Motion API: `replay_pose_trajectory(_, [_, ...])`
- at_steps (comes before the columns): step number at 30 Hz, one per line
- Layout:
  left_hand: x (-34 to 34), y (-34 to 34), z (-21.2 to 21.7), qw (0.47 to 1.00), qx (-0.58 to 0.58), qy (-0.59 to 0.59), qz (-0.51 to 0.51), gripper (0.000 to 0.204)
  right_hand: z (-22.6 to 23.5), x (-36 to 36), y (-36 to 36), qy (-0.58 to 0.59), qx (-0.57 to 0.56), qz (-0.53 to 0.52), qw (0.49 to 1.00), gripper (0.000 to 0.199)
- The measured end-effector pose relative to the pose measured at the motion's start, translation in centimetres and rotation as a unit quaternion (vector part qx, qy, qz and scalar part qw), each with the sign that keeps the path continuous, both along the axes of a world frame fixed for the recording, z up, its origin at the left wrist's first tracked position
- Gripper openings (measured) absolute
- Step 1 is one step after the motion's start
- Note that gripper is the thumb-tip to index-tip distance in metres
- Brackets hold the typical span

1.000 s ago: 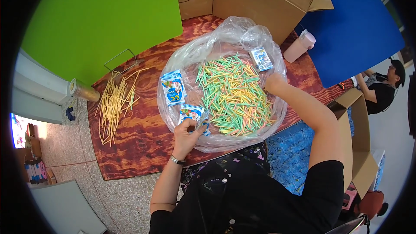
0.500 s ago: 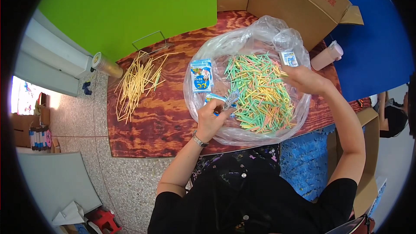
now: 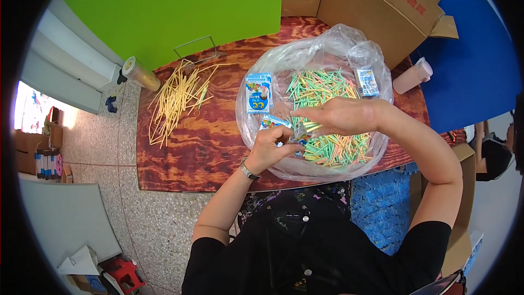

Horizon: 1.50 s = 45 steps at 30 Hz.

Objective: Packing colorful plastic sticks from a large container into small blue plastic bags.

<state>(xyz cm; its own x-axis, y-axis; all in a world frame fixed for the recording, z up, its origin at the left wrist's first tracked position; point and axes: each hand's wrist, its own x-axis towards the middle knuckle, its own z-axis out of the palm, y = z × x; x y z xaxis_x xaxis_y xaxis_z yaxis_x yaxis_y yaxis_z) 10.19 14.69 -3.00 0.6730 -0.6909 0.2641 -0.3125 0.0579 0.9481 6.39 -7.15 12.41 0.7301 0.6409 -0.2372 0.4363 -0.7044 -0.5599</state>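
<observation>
A large clear plastic bag (image 3: 314, 49) lies spread on the table around a heap of short green, yellow and pink sticks (image 3: 338, 150). My left hand (image 3: 268, 148), at the heap's left edge, pinches a small clear packet (image 3: 300, 137), partly hidden by my fingers. My right hand (image 3: 349, 116) reaches over the heap with its fingers together. A few short sticks (image 3: 311, 126) show at its fingertips, close to the packet's mouth. Blue-and-white packs (image 3: 258, 94) lie on the bag to the left, one (image 3: 273, 122) just beyond my left hand. Another small pack (image 3: 367, 83) lies to the right.
Long pale-yellow sticks (image 3: 177, 101) are piled on the left of the red-brown table (image 3: 202, 158). Behind them stand a wire stand (image 3: 199, 49) and a clear canister (image 3: 141, 74). A pink bottle (image 3: 413, 76) and a cardboard box (image 3: 376, 13) border the right and back.
My right hand has moved left from the heap's far right side to the packet in my left hand. My left hand keeps its pinch, nearly in place.
</observation>
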Motion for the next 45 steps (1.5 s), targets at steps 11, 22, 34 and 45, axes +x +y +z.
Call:
replay_pose_trajectory(11, [0.1, 0.2, 2.0, 0.982, -0.046, -0.182, 0.024, 0.027, 0.8, 0.8, 0.1, 0.110, -0.094, 0.054, 0.988, 0.069])
replay_pose_trajectory(22, [-0.3, 0.5, 2.4, 0.959, -0.023, -0.276, 0.067, 0.028, 0.8, 0.4, 0.6, 0.136, -0.153, 0.021, 0.979, 0.082])
replay_pose_trajectory(34, [-0.9, 0.6, 2.2, 0.937, -0.039, -0.327, 0.112, 0.027, 2.2, 1.1, 0.7, 0.283, -0.131, -0.036, 0.949, 0.085])
replay_pose_trajectory(45, [-1.1, 0.5, 3.2, 0.914, -0.006, -0.381, 0.135, 0.030, 0.9, 0.5, 1.5, 0.060, -0.230, 0.029, 0.971, 0.081])
